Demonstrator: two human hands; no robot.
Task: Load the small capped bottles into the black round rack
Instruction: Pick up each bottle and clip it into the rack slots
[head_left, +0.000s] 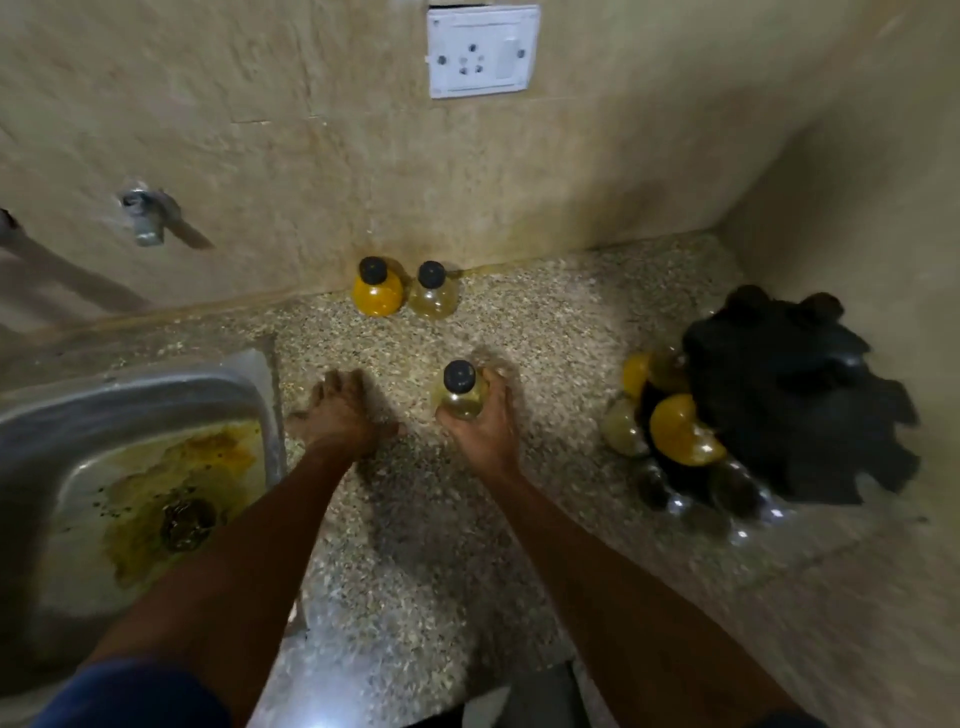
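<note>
My right hand (485, 426) grips a small pale-yellow bottle (461, 397) with a black cap, upright over the middle of the counter. My left hand (340, 413) rests flat on the counter beside the sink, fingers spread, holding nothing. Two more black-capped bottles stand against the back wall: an orange one (377, 293) and a pale one (434, 297). The black round rack (795, 389) stands at the right, blurred, with several orange and pale bottles (675, 431) held on its left side.
A steel sink (130, 467) with yellow stains lies at the left, with a tap (148, 213) on the wall above it. A white socket plate (483, 49) is on the back wall. The speckled counter (545, 322) ends at a side wall right of the rack.
</note>
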